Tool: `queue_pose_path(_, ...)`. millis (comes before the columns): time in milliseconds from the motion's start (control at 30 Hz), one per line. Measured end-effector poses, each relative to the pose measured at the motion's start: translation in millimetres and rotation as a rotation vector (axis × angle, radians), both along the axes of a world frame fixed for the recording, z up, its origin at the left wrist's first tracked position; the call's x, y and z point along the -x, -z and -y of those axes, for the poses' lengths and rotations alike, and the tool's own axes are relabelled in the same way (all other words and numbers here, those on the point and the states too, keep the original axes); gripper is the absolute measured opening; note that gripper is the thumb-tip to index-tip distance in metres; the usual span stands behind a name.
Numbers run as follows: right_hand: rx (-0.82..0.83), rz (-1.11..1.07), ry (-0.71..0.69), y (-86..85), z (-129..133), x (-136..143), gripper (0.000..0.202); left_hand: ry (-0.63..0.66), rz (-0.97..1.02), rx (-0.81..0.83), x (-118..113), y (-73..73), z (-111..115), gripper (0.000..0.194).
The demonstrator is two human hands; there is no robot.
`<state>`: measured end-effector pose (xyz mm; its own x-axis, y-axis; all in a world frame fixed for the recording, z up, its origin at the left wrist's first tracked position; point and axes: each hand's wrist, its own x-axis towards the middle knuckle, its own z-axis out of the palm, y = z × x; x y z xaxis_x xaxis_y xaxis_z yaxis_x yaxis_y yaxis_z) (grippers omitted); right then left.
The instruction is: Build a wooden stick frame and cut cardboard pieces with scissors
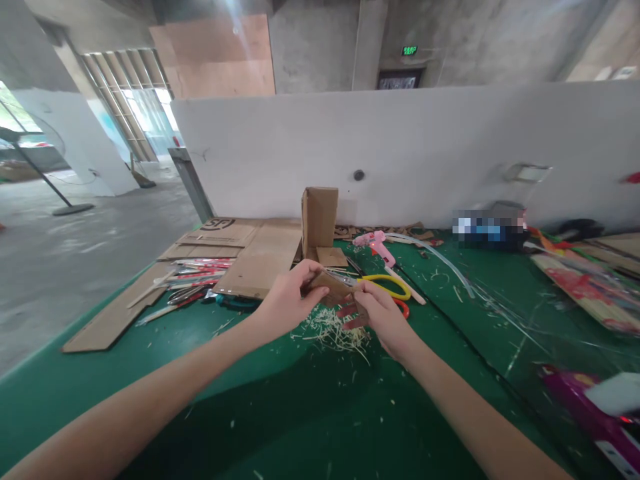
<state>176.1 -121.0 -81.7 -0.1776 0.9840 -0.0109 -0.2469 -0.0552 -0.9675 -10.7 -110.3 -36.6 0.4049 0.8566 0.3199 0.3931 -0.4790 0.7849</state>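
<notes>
Brown cardboard sits between my fingertips: through the head camera I see the left hand pinching one end of a small cardboard piece, thumb against its near face, while the right hand holds the other end. I'd judge a light, even pinch best, since thin card could crease. Below lie pale shavings on the green tabletop; beyond, yellow-handled scissors, a pink hot-glue gun and an upright folded cardboard form.

The left hand and right hand hold a cardboard piece above pale shreds on a green table
</notes>
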Motion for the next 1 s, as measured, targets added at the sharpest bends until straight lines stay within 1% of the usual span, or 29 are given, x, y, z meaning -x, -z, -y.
queue_pose_path(67,-0.03,0.017,-0.074,-0.2,2.3,-0.8,0.023,0.02,-0.06,-0.038,1.5,-2.8,2.6,0.021)
queue_pose_path(167,-0.058,0.001,-0.104,0.4,5.9,0.1,0.025,0.054,-0.105,-0.08,1.6,-8.0,6.4,0.022)
queue_pose_path(267,0.003,-0.131,-0.113,1.1,5.4,-1.1,0.024,0.054,-0.092,-0.086,2.3,-12.6,6.2,0.022)
queue_pose_path(300,0.035,-0.189,-0.089,1.1,3.8,-3.1,0.024,0.043,-0.077,-0.081,3.6,-13.9,4.7,0.022)
queue_pose_path(367,0.069,-0.269,0.007,0.7,-0.7,-9.7,0.026,0.008,-0.039,-0.068,8.1,-15.8,0.1,0.023)
queue_pose_path(433,0.036,-0.265,0.11,0.1,-5.3,-16.7,0.028,-0.022,-0.02,-0.059,13.7,-16.6,-5.0,0.024)
queue_pose_path(500,-0.042,-0.126,0.143,0.0,-7.5,-20.1,0.027,-0.029,-0.048,-0.073,17.8,-16.3,-8.3,0.024)
queue_pose_path(600,-0.242,0.258,0.096,0.6,-3.5,-15.2,0.022,-0.011,-0.134,-0.121,18.3,-15.1,-7.7,0.023)
queue_pose_path(667,-0.397,0.453,0.063,0.4,3.0,-8.2,0.025,0.028,-0.183,-0.148,16.3,-14.8,-4.6,0.025)
queue_pose_path(733,-0.523,0.551,0.049,-0.9,9.6,-2.1,0.032,0.116,-0.25,-0.152,14.2,-14.7,-0.9,0.027)
queue_pose_path(767,-0.573,0.596,0.049,-1.8,12.3,-0.1,0.031,0.167,-0.296,-0.147,13.4,-14.4,1.0,0.027)
queue_pose_path(833,-0.654,0.684,0.074,-3.5,15.8,1.9,0.021,0.21,-0.391,-0.15,12.1,-13.4,4.3,0.025)
queue_pose_path(867,-0.676,0.715,0.095,-4.1,16.8,2.1,0.016,0.193,-0.43,-0.159,11.7,-12.7,5.8,0.025)
queue_pose_path(933,-0.673,0.735,0.11,-5.2,18.0,2.1,0.013,0.127,-0.49,-0.191,11.0,-11.0,8.3,0.024)
queue_pose_path(1000,-0.647,0.722,0.064,-6.2,18.9,2.6,0.015,0.1,-0.554,-0.225,10.5,-9.5,10.3,0.02)
